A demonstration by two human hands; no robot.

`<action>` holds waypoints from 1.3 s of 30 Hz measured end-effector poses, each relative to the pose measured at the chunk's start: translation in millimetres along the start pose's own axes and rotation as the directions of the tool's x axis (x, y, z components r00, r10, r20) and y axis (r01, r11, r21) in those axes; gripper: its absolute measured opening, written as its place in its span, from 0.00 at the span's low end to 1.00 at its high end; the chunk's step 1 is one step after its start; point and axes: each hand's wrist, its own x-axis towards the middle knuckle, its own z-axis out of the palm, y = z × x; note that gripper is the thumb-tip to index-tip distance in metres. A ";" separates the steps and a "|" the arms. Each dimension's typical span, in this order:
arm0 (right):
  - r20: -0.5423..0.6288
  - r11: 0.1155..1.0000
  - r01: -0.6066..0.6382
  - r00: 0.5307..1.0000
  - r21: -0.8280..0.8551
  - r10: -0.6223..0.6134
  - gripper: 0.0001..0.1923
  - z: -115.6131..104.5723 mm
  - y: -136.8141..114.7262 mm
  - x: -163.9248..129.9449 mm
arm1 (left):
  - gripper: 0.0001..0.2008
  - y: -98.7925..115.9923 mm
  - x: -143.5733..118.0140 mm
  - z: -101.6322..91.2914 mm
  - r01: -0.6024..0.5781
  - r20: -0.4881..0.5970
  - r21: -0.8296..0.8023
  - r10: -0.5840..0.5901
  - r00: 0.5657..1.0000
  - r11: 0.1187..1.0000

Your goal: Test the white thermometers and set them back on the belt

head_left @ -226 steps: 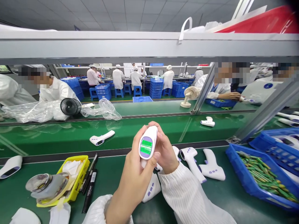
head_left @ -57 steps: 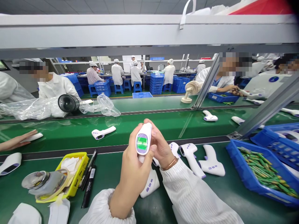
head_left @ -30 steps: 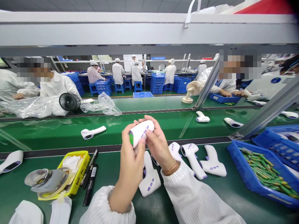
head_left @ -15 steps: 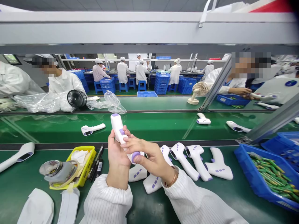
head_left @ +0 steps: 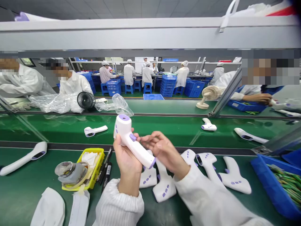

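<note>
A white infrared thermometer (head_left: 135, 147) with a purple nose and purple trigger lies tilted across my left hand (head_left: 128, 161), its handle pointing down to the right. My left thumb and fingers are wrapped round its head end. Just right of the trigger, my right hand (head_left: 164, 152) hangs with its fingers loosely apart and nothing in them. Its fingertips are close to my left fingertips; whether they touch I cannot tell. Below and beside the right hand, several more infrared thermometers (head_left: 166, 188) lie on the green bench (head_left: 162, 216), partly covered by my hand and sleeve.
To the left, a yellow tray (head_left: 100, 157) holds a glass jar (head_left: 70, 172) and papers, beside black pens (head_left: 107, 175). A blue bin (head_left: 265, 175) with green-yellow parts stands right. Thermometers lie on the green conveyor (head_left: 164, 128). Co-workers sit beyond, near a black fan (head_left: 86, 100).
My right hand has let go of the thermometer's handle and moved away to the right. The thermometer has turned in my left hand, showing its nose and trigger. The view has shifted slightly left.
</note>
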 end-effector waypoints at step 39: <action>-0.722 1.000 0.005 0.691 0.028 0.017 0.14 -109.0 -44.9 12.0 | 0.24 -14.0 0.3 -12.1 -0.169 0.239 0.771 -0.032 0.971 0.614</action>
